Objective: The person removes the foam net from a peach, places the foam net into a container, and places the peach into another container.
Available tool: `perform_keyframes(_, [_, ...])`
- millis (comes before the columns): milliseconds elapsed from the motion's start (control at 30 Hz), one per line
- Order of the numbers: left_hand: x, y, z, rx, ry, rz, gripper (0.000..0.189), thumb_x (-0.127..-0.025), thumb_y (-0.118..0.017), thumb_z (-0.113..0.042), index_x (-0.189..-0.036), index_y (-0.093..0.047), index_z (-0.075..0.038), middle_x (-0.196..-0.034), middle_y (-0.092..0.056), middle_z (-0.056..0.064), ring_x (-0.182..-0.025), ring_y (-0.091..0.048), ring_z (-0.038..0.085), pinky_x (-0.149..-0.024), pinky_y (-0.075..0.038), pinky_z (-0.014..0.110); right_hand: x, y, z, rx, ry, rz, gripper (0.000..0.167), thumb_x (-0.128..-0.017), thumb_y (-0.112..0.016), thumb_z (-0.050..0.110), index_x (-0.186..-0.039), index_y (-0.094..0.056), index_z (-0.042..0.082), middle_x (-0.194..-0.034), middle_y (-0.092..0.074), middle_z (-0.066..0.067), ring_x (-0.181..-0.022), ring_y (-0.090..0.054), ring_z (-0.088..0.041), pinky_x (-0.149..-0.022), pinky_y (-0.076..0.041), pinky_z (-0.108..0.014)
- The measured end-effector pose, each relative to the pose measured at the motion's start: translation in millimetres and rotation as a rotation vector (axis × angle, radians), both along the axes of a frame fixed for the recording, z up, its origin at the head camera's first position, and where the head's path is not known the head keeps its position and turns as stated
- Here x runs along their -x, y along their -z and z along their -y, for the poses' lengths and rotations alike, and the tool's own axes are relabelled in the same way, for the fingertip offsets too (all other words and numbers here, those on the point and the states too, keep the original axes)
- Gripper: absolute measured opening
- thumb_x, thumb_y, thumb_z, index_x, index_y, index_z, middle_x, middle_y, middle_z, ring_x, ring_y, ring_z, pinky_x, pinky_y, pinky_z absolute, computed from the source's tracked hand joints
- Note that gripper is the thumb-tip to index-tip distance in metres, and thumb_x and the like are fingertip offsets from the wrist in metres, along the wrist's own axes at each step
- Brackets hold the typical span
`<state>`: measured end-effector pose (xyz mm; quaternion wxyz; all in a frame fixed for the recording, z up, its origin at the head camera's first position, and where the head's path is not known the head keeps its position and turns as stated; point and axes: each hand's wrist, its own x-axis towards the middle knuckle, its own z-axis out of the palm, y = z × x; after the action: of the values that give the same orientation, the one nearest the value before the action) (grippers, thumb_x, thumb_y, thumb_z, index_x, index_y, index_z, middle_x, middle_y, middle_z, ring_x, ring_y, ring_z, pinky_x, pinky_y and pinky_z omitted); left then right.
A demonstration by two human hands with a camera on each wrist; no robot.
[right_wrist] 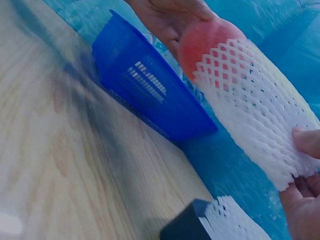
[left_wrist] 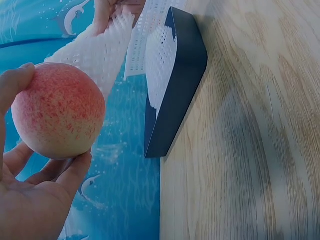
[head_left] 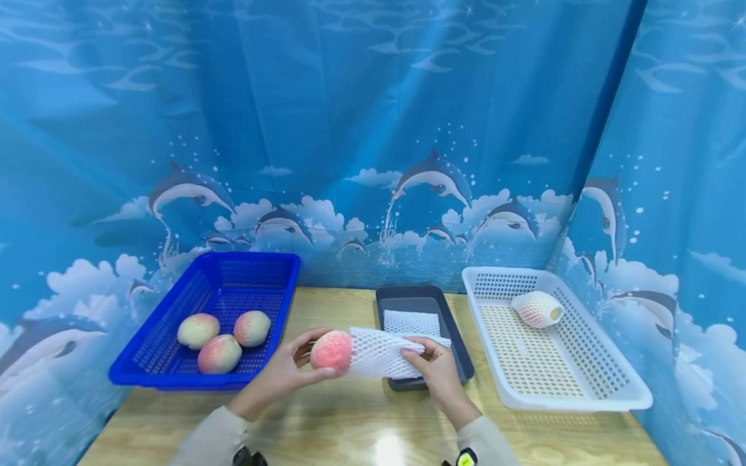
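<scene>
A pink and cream peach (head_left: 331, 353) is held by my left hand (head_left: 287, 373), thumb on one side and fingers on the other. A white foam fruit net (head_left: 373, 353) stretches sideways from the peach. In the right wrist view, the open end of the net (right_wrist: 250, 95) covers part of the peach (right_wrist: 207, 42). My right hand (head_left: 438, 374) pinches the far end of the net. Both hands are raised above the table, in front of a dark grey tray (head_left: 460, 349) where more foam nets (head_left: 411, 322) lie.
At the left, a blue basket (head_left: 135, 370) contains three peaches (head_left: 219, 354). A white basket (head_left: 626, 388) stands at the right with one netted peach (head_left: 537, 309) inside. All stand on a wooden table (head_left: 326, 421) before a blue dolphin-printed curtain (head_left: 350, 129).
</scene>
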<state>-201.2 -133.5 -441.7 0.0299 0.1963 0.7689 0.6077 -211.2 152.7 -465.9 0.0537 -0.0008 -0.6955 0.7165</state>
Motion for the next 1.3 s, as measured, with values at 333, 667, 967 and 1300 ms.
perform_keyframes(333, [-0.1,-0.2,18.6,-0.016,-0.055,-0.012,0.071,-0.076,-0.081,-0.013,-0.137,-0.047,0.000,-0.130,-0.055,0.020,-0.114,-0.058,0.018,-0.097,-0.049,0.023,12.0,1.6,-24.8,-0.003,0.087,0.026,0.031,-0.084,-0.072,0.006,-0.110,-0.064,-0.007,-0.085,-0.067,0.004,-0.072,-0.059,-0.006,-0.063,-0.052,-0.017])
perform_keyframes(667, [-4.8,-8.5,41.9,-0.020,-0.135,0.015,0.068,-0.079,-0.079,-0.013,-0.138,-0.047,-0.007,-0.136,-0.049,0.019,-0.114,-0.055,0.010,-0.092,-0.050,0.019,29.5,0.9,-39.5,0.025,0.191,0.044,0.023,-0.086,-0.072,0.013,-0.105,-0.065,0.002,-0.079,-0.062,0.010,-0.070,-0.055,-0.003,-0.058,-0.047,-0.015])
perform_keyframes(967, [-7.9,-17.6,64.9,0.060,-0.233,0.028,0.070,-0.083,-0.076,-0.020,-0.143,-0.041,-0.008,-0.145,-0.039,0.016,-0.125,-0.048,0.027,-0.089,-0.051,0.018,47.3,2.7,-44.7,0.012,0.240,0.044,0.037,-0.090,-0.068,0.018,-0.113,-0.057,-0.010,-0.083,-0.063,0.004,-0.071,-0.057,-0.002,-0.065,-0.051,-0.014])
perform_keyframes(1300, [-4.4,-30.3,86.3,0.178,-0.356,0.058,0.074,-0.085,-0.074,-0.031,-0.145,-0.037,-0.008,-0.137,-0.047,0.020,-0.123,-0.050,0.029,-0.094,-0.051,0.027,66.1,12.4,-45.7,-0.099,0.247,-0.028,0.028,-0.090,-0.068,0.018,-0.102,-0.061,-0.006,-0.090,-0.063,-0.008,-0.074,-0.053,-0.007,-0.064,-0.046,-0.015])
